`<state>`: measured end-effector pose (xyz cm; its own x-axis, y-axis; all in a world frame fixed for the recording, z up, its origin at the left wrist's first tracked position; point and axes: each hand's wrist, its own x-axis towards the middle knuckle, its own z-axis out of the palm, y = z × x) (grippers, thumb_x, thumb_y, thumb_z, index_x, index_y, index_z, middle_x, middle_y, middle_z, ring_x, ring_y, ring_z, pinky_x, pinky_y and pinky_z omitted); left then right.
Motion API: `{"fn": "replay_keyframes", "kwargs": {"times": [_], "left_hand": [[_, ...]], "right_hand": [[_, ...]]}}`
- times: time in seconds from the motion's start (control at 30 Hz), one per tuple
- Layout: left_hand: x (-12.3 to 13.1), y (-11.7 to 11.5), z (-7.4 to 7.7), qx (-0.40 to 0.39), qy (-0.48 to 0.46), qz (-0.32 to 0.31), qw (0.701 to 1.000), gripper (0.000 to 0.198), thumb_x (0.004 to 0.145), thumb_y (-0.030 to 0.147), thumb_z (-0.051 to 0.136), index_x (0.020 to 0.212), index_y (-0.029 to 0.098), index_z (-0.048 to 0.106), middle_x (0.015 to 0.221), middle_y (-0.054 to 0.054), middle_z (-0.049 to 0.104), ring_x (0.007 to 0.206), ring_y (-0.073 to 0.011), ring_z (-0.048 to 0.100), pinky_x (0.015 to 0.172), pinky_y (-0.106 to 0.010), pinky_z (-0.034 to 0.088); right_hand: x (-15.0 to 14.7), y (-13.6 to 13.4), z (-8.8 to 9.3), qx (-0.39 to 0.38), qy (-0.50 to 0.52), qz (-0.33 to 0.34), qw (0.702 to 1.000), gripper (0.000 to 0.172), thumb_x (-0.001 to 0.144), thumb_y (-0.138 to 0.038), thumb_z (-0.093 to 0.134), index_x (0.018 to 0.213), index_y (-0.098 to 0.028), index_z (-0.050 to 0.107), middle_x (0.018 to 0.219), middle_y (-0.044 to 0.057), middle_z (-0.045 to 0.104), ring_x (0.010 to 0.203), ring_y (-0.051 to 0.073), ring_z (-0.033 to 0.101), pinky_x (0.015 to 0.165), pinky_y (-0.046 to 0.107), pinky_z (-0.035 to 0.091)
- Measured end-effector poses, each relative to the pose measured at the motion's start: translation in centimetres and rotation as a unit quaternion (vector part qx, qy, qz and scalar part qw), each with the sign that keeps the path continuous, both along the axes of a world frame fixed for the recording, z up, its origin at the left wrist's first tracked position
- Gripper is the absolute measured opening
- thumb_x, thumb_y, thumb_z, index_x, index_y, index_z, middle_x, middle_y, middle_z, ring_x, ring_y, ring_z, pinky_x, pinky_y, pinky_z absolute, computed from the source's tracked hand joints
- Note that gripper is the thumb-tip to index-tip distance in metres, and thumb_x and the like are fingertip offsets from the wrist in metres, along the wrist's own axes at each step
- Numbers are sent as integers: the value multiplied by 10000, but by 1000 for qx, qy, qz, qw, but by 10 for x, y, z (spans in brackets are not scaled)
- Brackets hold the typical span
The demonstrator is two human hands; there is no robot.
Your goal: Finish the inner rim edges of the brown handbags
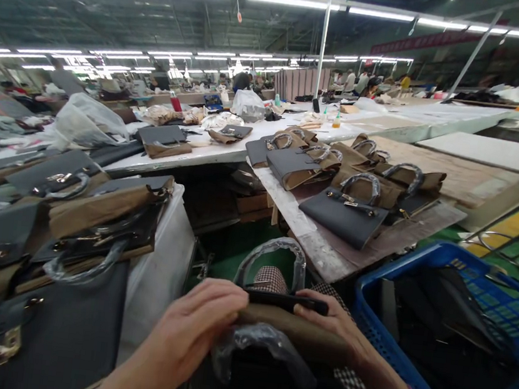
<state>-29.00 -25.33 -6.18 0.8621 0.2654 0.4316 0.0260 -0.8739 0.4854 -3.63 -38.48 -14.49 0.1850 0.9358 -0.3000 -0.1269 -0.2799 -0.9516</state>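
Observation:
A black handbag (274, 385) with a brown lining rests on my lap, its two handles wrapped in clear plastic. One handle (276, 247) stands up on the far side; the other bends over the near side. My left hand (200, 316) is closed over the left end of the bag's top edge, fingertips partly hidden. At the right end of that edge, my right hand (331, 326) grips with the thumb on the near side and the other fingers mostly out of sight.
Several similar bags (75, 311) are piled on the left. More bags (342, 211) lie on a worktable (328, 253) ahead. A blue plastic basket (371, 290) with dark pieces inside stands at my right. Further back, a long white table (208, 150) carries plastic sheets and bottles.

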Motion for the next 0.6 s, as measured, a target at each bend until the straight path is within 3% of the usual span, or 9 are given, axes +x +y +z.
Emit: {"fn": "replay_keyframes", "kwargs": {"times": [0.03,0.1,0.17,0.27,0.33,0.43,0.53,0.6], "left_hand": [[13,-5,1,31,61,-77,995,261,943,160,452,1161,225,580,1052,-60,676,986,-182,607,874,-282,489],[34,-16,-2,75,155,-170,970,210,952,202,455,1087,225,615,960,-48,693,897,-175,613,842,-279,479],[44,-30,-7,80,222,-199,951,179,949,254,485,1063,244,622,963,-28,697,901,-176,616,862,-285,465],[45,-49,-13,20,309,-178,934,373,904,418,554,1254,292,531,1239,-44,624,1089,-240,592,946,-358,460],[43,-56,-20,-31,382,-161,910,453,898,494,519,1304,293,509,1295,-68,598,1108,-281,602,916,-396,498],[50,-58,-47,4,482,-101,870,341,896,400,517,1122,196,670,1049,-130,717,907,-324,689,761,-422,559],[63,-60,-78,85,482,-17,872,299,872,190,474,1012,82,716,945,-206,724,874,-376,690,761,-495,547],[69,-67,-90,95,457,-4,884,308,866,176,461,991,75,723,970,-200,722,937,-375,675,838,-494,526]], "right_hand": [[-2,1,4,11,14,2,1000,441,709,-528,742,933,-150,696,798,13,644,745,175,568,644,253,435],[-4,2,12,45,61,-5,997,396,742,-501,728,894,-137,686,783,12,642,728,167,571,644,254,431],[-7,5,19,77,122,-25,989,384,757,-488,719,880,-126,677,775,21,653,724,176,589,675,277,448],[-12,12,29,89,190,-20,978,399,751,-479,724,892,-107,684,748,44,671,722,198,618,747,337,474],[-17,16,37,90,185,12,978,389,764,-466,715,897,-101,687,744,48,671,736,201,621,754,338,475],[-27,21,49,107,82,65,989,342,807,-441,676,864,-105,684,735,21,643,709,165,583,684,270,443],[-38,22,56,121,-38,139,982,290,847,-400,637,883,-116,680,739,-2,616,662,128,546,612,225,403],[-44,23,57,136,-95,164,972,259,854,-380,631,908,-131,680,778,-1,621,690,129,561,614,213,409]]}}
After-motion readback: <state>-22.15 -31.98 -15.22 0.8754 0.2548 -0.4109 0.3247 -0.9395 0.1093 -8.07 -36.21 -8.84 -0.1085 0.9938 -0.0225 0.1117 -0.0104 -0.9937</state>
